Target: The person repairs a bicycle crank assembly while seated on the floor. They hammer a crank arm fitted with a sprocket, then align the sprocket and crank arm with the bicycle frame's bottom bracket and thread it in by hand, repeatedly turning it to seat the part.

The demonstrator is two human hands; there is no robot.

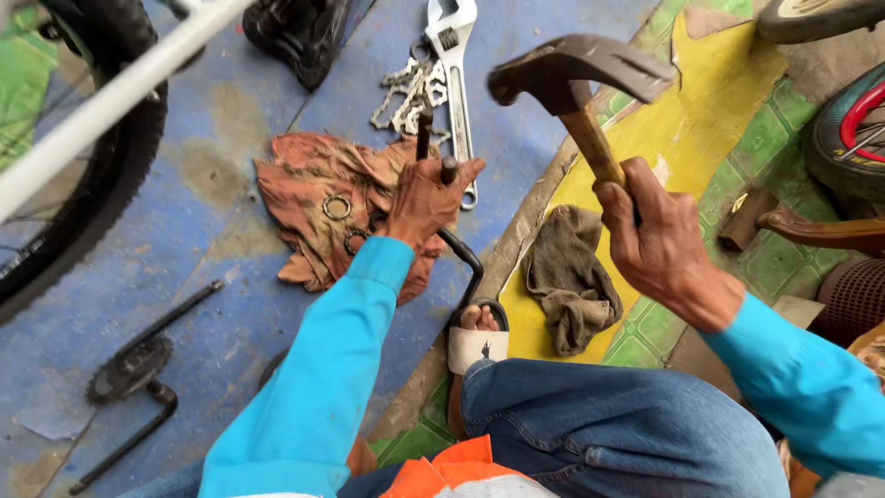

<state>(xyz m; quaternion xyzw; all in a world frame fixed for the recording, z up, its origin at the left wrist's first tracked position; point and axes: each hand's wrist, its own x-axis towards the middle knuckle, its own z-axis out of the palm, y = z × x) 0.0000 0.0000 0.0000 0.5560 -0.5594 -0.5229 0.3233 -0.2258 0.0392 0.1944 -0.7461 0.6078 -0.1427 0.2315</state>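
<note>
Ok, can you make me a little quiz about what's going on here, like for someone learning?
1. True or false: the right hand holds a claw hammer raised in the air.
2. What lies on the rust-coloured rag? A) two metal rings B) a saw C) a cup
3. What does the left hand grip?

Key:
1. True.
2. A, two rings.
3. A dark metal rod, held upright over the rag, beside an adjustable wrench and a chain.
</note>
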